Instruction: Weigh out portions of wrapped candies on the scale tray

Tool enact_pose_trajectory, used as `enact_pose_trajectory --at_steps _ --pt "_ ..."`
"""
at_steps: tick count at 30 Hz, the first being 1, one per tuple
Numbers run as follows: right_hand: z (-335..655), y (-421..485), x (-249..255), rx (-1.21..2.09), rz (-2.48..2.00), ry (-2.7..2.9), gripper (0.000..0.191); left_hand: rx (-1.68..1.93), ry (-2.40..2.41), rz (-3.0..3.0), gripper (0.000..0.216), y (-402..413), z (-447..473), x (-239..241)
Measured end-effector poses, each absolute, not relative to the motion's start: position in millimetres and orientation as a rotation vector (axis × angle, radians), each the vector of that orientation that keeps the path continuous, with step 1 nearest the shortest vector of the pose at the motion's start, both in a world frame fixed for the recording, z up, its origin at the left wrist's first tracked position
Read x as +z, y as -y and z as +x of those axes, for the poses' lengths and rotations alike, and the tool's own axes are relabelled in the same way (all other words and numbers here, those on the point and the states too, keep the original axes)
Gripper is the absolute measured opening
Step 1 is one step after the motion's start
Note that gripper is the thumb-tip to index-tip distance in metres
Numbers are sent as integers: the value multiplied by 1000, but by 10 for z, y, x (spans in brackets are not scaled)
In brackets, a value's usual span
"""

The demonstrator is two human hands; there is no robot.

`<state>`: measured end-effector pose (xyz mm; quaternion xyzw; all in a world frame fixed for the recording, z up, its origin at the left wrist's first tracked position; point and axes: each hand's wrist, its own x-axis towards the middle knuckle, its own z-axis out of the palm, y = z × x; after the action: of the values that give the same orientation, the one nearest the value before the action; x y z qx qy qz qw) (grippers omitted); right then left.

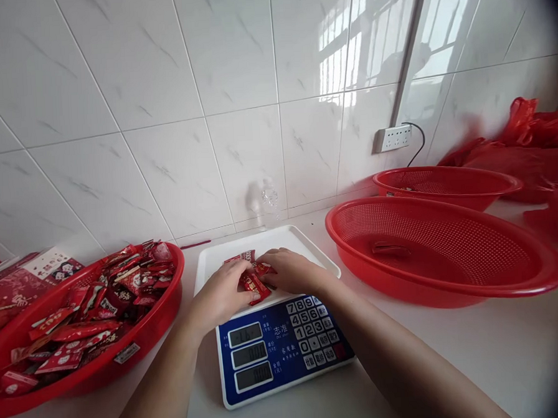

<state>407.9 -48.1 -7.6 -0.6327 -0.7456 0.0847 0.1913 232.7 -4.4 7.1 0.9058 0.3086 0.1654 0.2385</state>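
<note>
Both my hands are over the white tray (pixel 280 239) of a blue digital scale (pixel 281 337). Several small red snack packets (pixel 257 287) lie bunched between them on the tray. My left hand (pixel 225 296) curls around the packets from the left, its thumb pressed on the nearest one. From the right, my right hand (pixel 291 272) has its fingers bent over the same bunch. Part of the packets is hidden under the fingers. The scale's three displays face me, beside a keypad.
On the left stands a red basket (pixel 177 283) heaped with snack packets, near a printed box (pixel 52 264). On the right, a red colander (pixel 450 256) holds a packet; another colander (pixel 446 181) stands behind. A clear bottle (pixel 269 197), wall socket (pixel 394 139) and red bags (pixel 519 153) are farther back.
</note>
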Motion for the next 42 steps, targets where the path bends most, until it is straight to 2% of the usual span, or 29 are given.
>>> enact_pose_trajectory --at_steps 7,10,15,19,25,30,34,39,42 --pt "4040 475 -30 217 -1795 2011 14 471 -872 2558 33 1 2312 28" --pt "4178 486 22 270 -1772 1945 20 456 -873 2574 45 -39 2301 -14" --pt "4499 442 114 489 -1314 1269 20 382 -874 2608 60 -80 2292 -58" --pt "4803 403 202 583 -762 566 12 321 -884 2614 55 -96 2284 -74" --pt "5253 483 232 513 -423 -29 24 360 -858 2609 45 -91 2286 -70" --pt "5369 602 219 465 -392 -120 30 377 -859 2606 24 -44 2293 -13" --pt "5317 639 233 431 -372 -130 27 423 -924 2559 14 -18 2309 22" --pt "5257 699 273 473 -261 -172 43 434 -937 2544 11 -15 2320 19" --pt "5271 742 309 499 -201 -199 37 445 -914 2571 16 -19 2319 11"
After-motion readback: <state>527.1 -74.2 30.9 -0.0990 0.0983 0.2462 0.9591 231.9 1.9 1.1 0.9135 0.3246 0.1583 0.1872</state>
